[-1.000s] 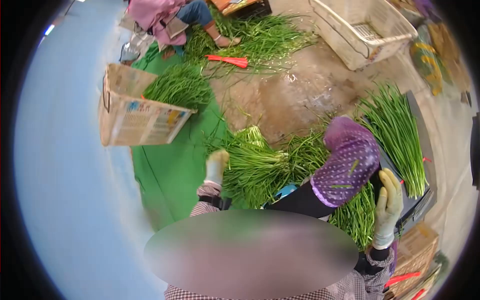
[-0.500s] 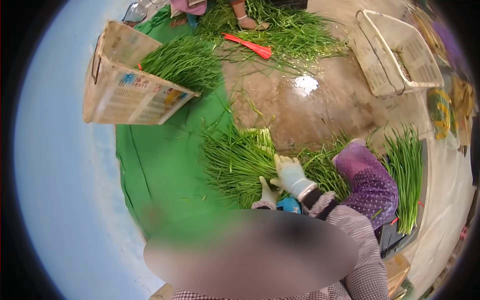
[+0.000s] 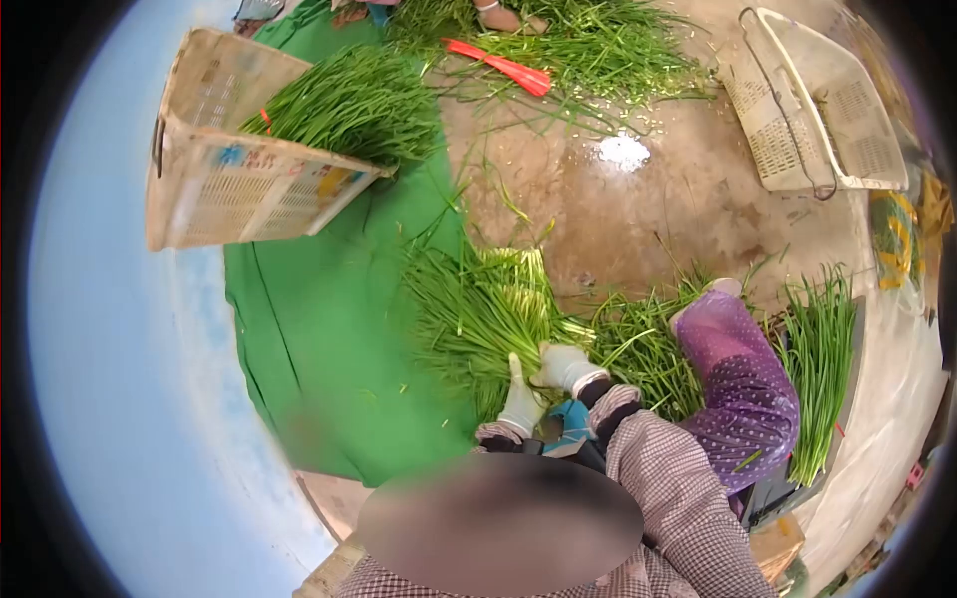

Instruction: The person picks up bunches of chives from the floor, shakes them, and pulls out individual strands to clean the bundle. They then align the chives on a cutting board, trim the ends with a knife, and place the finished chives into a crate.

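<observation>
Both my hands wear pale gloves and are together at the near edge of a pile of green chives (image 3: 478, 309). My left hand (image 3: 520, 407) lies against the leaves, one digit stretched up over them and the other fingers tucked out of sight around the chives. Just to its right, my right hand (image 3: 566, 368) has its fingers curled on chives, whose pale stem ends point right. More loose chives (image 3: 643, 354) lie between my right hand and my purple dotted trouser leg (image 3: 743, 399). A blue object (image 3: 570, 424), partly hidden, is below my hands.
A plastic crate (image 3: 259, 184) with chives tilts on the green mat (image 3: 309, 329). Another crate (image 3: 797, 110) stands far right. Red strips (image 3: 498, 65) lie beside another chive heap (image 3: 608, 55), near a co-worker's foot (image 3: 510, 20). Chives (image 3: 817, 369) rest on a dark platform at right.
My right hand has drawn down and left, its fingers closing in on chives. My left hand has shifted slightly lower. Pale stem ends now stick out above my right hand. The camera view has shifted.
</observation>
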Motion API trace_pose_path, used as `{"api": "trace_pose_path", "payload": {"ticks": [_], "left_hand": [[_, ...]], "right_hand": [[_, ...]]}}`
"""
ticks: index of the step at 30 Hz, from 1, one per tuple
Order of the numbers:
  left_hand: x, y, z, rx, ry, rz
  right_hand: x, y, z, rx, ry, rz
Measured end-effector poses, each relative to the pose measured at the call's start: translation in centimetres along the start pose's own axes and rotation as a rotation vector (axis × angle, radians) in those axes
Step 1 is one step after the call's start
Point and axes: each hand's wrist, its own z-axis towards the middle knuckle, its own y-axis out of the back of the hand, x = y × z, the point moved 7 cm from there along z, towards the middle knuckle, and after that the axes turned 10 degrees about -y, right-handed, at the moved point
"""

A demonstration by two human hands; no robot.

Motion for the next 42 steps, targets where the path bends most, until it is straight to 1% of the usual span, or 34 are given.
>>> {"api": "trace_pose_path", "payload": {"ticks": [1,3,4,5,6,7,9,10,11,12,13,14,15,16,18,19,20,21,22,23,24,25,26,28,29,31,32,33,35,36,37,39,40,42], "left_hand": [[-0.6,-0.2,-0.4,-0.009,-0.008,-0.006],[-2.4,-2.0,-2.2,0.137,-0.084,0.099],[-4.8,-4.9,-5.6,0.284,-0.428,0.665],[-5.3,-4.8,-5.8,0.287,-0.442,0.662],[-5.0,-4.6,-5.6,0.262,-0.302,0.425],[-4.3,-4.6,-5.5,0.243,-0.159,0.187],[-4.1,-4.6,-5.7,0.231,-0.162,0.203],[-3.5,-3.9,-5.1,0.176,-0.156,0.156],[-2.8,-3.3,-4.4,0.126,-0.148,0.112],[-2.9,-2.8,-4.5,0.201,-0.341,0.333],[-2.8,-2.6,-4.0,0.214,-0.335,0.341],[-2.6,-2.0,-4.0,0.234,-0.318,0.356],[-2.4,-1.6,-4.5,0.249,-0.3,0.369],[-2.2,-3.5,-6.2,0.135,-0.127,-0.017],[-2.1,-3.1,-6.6,0.164,-0.147,0.042],[-2.5,-3.5,-6.9,0.182,-0.171,0.09],[-3.3,-3.4,-7.2,0.131,-0.194,0.084],[-4.0,-3.1,-7.6,0.132,-0.204,0.087],[-5.1,-2.7,-7.9,0.122,-0.251,0.174],[-6.3,-2.5,-8.2,0.114,-0.297,0.26],[-6.8,-2.5,-9.1,0.073,-0.249,0.278],[-7.4,-2.9,-9.7,0.08,-0.256,0.279],[-8.0,-3.6,-10.5,0.122,-0.294,0.41],[-8.7,-6.4,-13.1,0.229,-0.361,0.608],[-8.5,-6.8,-13.3,0.231,-0.367,0.615],[-7.7,-8.3,-13.4,0.296,-0.453,0.681],[-7.7,-9.1,-13.3,0.333,-0.503,0.749],[-7.4,-8.6,-12.5,0.345,-0.505,0.754],[-7.4,-6.7,-9.5,0.337,-0.543,0.881],[-7.0,-6.0,-8.2,0.291,-0.408,0.687],[-6.9,-5.9,-8.0,0.304,-0.398,0.693],[-6.6,-6.9,-8.4,0.511,-0.548,1.185],[-5.7,-7.3,-8.7,0.355,-0.357,0.709],[-5.5,-10.1,-10.8,0.404,-0.316,0.77]], "right_hand": [[0.7,0.7,-0.7,0.026,0.052,0.059],[0.4,1.6,-1.6,0.006,0.189,0.253],[0.6,2.2,-2.6,-0.047,0.259,0.288],[0.7,2.7,-3.7,-0.103,0.327,0.321],[1.3,3.0,-4.8,-0.076,0.395,0.361],[1.7,2.9,-5.4,-0.085,0.398,0.346],[2.1,1.6,-6.4,-0.159,0.198,0.034],[2.7,0.9,-6.9,-0.239,0.204,-0.077],[3.4,0.0,-7.2,-0.341,0.149,-0.207],[4.4,0.0,-7.8,-0.433,0.151,-0.312],[4.9,-0.4,-8.3,-0.516,0.146,-0.412],[5.5,-1.0,-9.0,-0.646,0.205,-0.495],[5.2,-1.5,-10.0,-0.642,0.195,-0.485],[5.1,-1.4,-11.2,-0.589,0.241,-0.453],[4.6,-0.2,-13.1,-0.462,0.292,-0.33],[3.9,0.6,-13.9,-0.475,0.294,-0.329],[3.0,1.4,-14.7,-0.484,0.323,-0.127],[2.5,2.3,-15.7,-0.488,0.353,0.073],[2.2,3.8,-16.1,-0.403,0.293,0.138],[1.5,5.4,-16.5,-0.518,0.157,0.079],[1.5,6.8,-17.3,-0.7,0.198,0.161],[1.3,8.1,-18.2,-0.881,0.24,0.244],[1.4,8.4,-18.1,-0.884,0.245,0.244],[5.3,11.7,-23.0,-1.126,0.591,0.314],[6.3,11.6,-23.5,-1.132,0.595,0.32],[8.9,11.0,-24.8,-1.24,0.62,0.066],[9.2,9.9,-23.9,-1.257,0.541,-0.032],[9.1,9.3,-23.9,-1.269,0.537,-0.033],[9.5,6.5,-22.4,-1.02,0.503,-0.26],[9.0,4.8,-22.9,-1.143,0.506,-0.248],[8.3,4.7,-23.8,-1.118,0.426,-0.231],[6.6,4.7,-25.0,-0.895,0.481,-0.089],[5.7,5.2,-26.5,-0.901,0.473,-0.083],[4.4,5.4,-28.8,-0.594,0.72,0.2]]}}
